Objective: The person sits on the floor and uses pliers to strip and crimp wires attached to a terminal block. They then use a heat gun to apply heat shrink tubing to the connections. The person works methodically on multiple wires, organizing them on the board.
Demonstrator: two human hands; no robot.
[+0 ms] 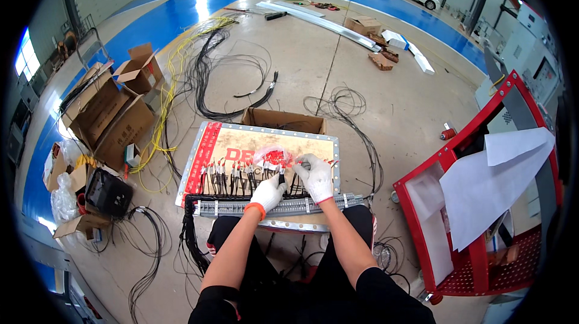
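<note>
My left hand (269, 193), in a white knit glove with an orange cuff, is closed on a black wire (281, 177) standing up from a bundle. Close beside it, my right hand (315, 178), gloved in white too, pinches its fingers near that wire's tip; what lies between them is too small to name. A row of black wires (234, 180) with red and white ends fans out over a panel (336, 150) with a perforated metal frame. Beneath both hands runs a grey terminal strip (220, 208). Past the fingertips lies a clear plastic bag of small red pieces (274, 156).
Cardboard boxes (114, 125) stand at the left, with a black container (107, 193) below them. Yellow cable (172, 98) and coiled black cables (208, 82) lie across the floor. A red rack (422, 227) holding white paper (497, 176) stands close at the right.
</note>
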